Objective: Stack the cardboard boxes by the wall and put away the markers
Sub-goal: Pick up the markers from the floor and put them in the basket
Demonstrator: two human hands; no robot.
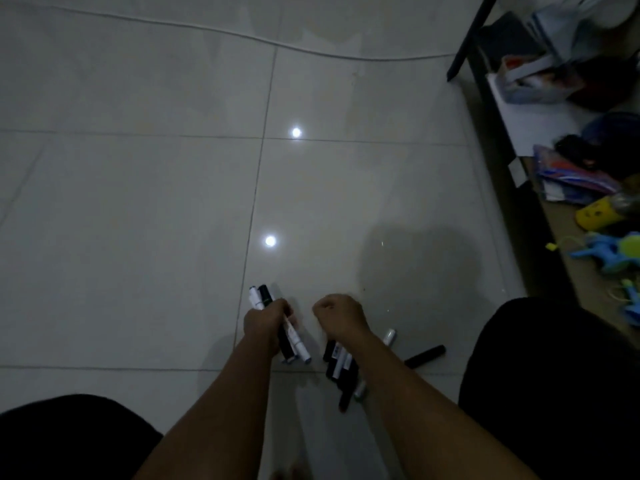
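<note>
My left hand point(265, 323) is closed around a bundle of black and white markers point(260, 296) whose ends stick out above and below the fist. My right hand point(341, 315) is curled into a fist just to the right, above a loose pile of markers point(341, 367) on the floor; whether it holds one is hidden by the wrist. Two more lie apart: a black marker point(426, 355) and a silver-capped marker point(389, 336). No cardboard boxes are in view.
Pale glossy floor tiles point(156, 202) with a thin white cable point(207, 29) across the far side. At the right, a dark-framed low shelf point(498, 150) holds books, bags and blue and yellow toys point(609, 251). My dark-clothed knees flank the markers.
</note>
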